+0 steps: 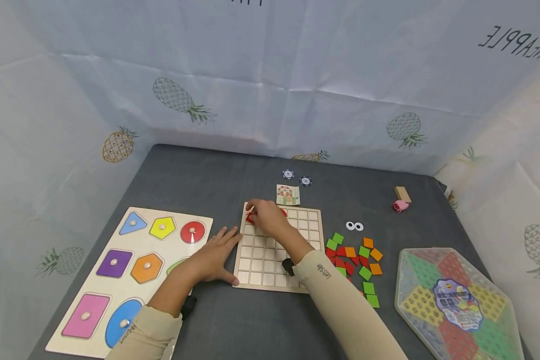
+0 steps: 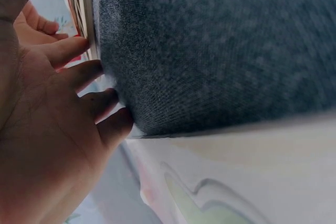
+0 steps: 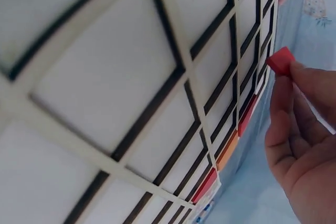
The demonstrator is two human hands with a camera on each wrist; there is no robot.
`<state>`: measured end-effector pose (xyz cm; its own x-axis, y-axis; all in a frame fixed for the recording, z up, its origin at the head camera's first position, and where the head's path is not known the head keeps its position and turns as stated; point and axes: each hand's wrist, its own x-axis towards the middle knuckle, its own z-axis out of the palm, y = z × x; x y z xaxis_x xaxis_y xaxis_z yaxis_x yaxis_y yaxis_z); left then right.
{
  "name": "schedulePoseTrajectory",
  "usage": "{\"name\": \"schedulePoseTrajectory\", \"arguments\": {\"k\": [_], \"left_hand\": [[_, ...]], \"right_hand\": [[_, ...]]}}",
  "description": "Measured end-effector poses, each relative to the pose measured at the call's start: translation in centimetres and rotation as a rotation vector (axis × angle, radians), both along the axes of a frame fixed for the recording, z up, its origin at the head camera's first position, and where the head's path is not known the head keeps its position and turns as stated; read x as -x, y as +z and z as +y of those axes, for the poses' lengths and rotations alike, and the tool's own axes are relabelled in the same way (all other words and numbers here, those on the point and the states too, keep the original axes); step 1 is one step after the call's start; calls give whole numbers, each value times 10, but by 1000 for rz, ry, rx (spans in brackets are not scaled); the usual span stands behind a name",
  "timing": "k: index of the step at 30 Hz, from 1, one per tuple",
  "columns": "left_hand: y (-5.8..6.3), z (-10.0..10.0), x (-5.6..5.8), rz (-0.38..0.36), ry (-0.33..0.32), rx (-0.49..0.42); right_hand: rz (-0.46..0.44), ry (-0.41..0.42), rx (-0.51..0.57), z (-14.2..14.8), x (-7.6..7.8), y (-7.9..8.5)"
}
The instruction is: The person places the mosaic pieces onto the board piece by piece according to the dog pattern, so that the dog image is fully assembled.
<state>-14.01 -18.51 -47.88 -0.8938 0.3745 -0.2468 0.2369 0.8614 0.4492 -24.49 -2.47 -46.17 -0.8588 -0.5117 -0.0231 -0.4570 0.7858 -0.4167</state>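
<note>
A wooden grid board with square cells lies on the dark table. Between thumb and fingers, my right hand pinches a red square tile above the board's far left part. Along the far row, the right wrist view shows a red tile, an orange tile and another red tile in cells. My left hand, fingers spread, touches the board's left edge. Behind the board lies a small card with a coloured grid picture.
Loose red, green and orange tiles lie right of the board. A knobbed shape puzzle is at left, a hexagonal box at right. Beyond are poker chips, googly eyes, a pink toy and a wooden block.
</note>
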Motion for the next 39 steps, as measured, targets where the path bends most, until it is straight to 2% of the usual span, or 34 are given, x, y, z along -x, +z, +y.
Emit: {"name": "schedulePoseTrajectory", "arguments": {"k": [16, 26, 33, 39], "left_hand": [[2, -1, -1, -7, -7, -12], [-1, -1, 0, -4, -15, -10], [0, 0, 1, 3, -14, 2], [1, 0, 0, -7, -7, -15]], "right_hand": [[-2, 95, -19, 2, 1, 4], [47, 120, -114, 3, 1, 0], [36, 94, -113, 2, 0, -1], [94, 110, -158, -2, 0, -4]]}}
